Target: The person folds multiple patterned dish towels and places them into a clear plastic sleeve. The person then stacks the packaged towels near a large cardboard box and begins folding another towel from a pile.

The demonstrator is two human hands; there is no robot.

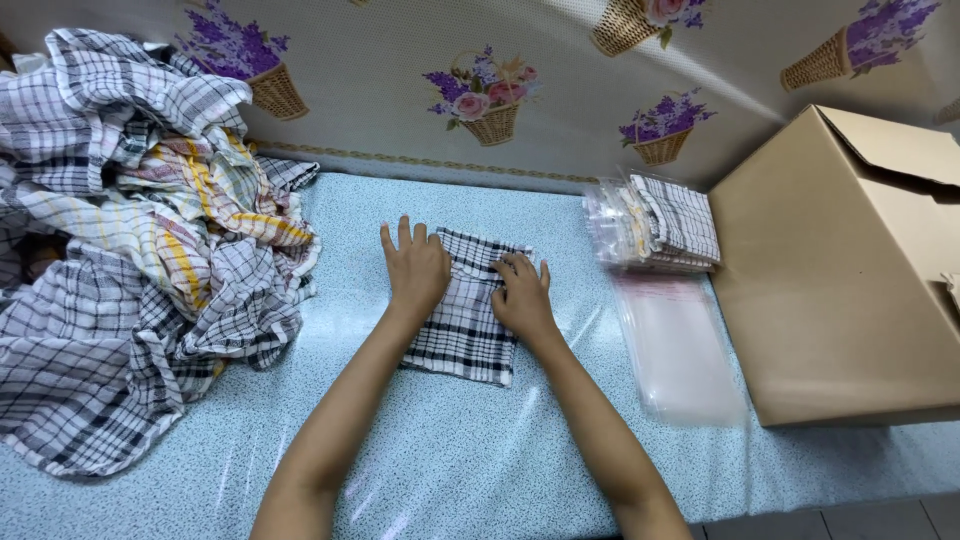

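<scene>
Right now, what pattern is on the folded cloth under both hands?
Black-and-white check on the folded cloth, clearest in the head view.

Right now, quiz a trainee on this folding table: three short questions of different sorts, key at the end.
1. True or false: both hands press flat on the folded checked cloth.
2. What lies on the side of the left hand? A) cardboard box B) heap of checked cloths C) clear bags
3. What lies between the right hand and the cardboard box?

Key: 1 true; 2 B, the heap of checked cloths; 3 the empty clear bags, with the packed cloths behind.
</scene>
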